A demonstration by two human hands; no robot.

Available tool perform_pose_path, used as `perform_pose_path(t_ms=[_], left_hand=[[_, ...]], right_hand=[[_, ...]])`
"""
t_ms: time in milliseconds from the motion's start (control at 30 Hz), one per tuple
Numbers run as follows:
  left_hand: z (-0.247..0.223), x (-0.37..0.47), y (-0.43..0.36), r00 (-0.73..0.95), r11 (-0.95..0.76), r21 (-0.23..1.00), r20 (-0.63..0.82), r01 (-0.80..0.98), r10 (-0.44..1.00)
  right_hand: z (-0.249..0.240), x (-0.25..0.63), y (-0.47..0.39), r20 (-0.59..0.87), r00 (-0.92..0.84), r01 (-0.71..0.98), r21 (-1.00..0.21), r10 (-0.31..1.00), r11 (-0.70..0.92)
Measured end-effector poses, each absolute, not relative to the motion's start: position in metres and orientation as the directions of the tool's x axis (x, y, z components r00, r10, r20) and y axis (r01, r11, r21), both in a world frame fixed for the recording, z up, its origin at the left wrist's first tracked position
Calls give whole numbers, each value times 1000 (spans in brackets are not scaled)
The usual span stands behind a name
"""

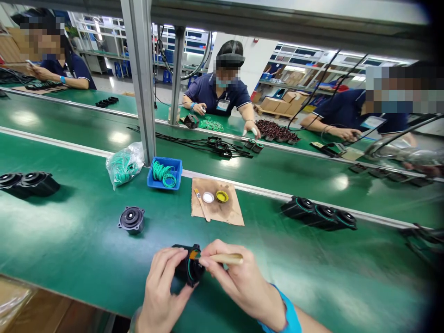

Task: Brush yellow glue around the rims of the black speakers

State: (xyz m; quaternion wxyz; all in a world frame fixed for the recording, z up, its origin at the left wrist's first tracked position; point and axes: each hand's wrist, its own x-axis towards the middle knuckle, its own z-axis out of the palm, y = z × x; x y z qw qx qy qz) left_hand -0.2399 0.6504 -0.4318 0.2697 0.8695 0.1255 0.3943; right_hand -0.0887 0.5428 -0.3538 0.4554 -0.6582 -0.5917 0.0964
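Observation:
My left hand (161, 282) grips a black housing (180, 266) from its left side, tilted so that its round end faces right. A green sealing ring (189, 269) runs around that end. In my right hand (236, 277) is a small brush with a pale wooden handle (227, 258), its bristles at the ring's upper edge. Just beyond, a round black cover (132, 219) stands on the bench. Farther off, a cardboard piece (234, 215) carries a second brush (201, 204), a white cap (208, 197) and a yellow cup (222, 197).
A blue bin (164, 185) of green rings and a plastic bag (125, 164) of rings sit by the metal post (138, 83). Black housings stand at right (319, 213) and left (29, 183). Across the conveyor (243, 169), a co-worker (220, 92) handles parts; others sit either side.

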Motion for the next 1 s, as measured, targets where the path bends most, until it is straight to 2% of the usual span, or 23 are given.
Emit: perform_pose_path(t_ms=[167,400,633,767,900,1000], left_hand=[[-431,-241,651,671,-780,626,573,12,470],[-429,-243,653,705,-626,776,404,73,583],[-430,-241,658,703,-472,876,274,100,657],[-434,-241,660,736,-325,942,162,83,657],[-437,-241,661,764,-187,980,76,60,641],[-440,-240,660,776,-195,979,74,64,626]], right_hand=[[-358,-97,536,419,156,735,-654,895,178],[-354,-92,527,414,-150,820,-455,898,346],[-350,-71,523,291,-240,800,-482,926,358],[-345,-57,521,304,-196,782,-525,932,336],[-341,-48,517,467,14,647,-679,884,348],[-347,-52,518,470,140,631,-721,871,287]])
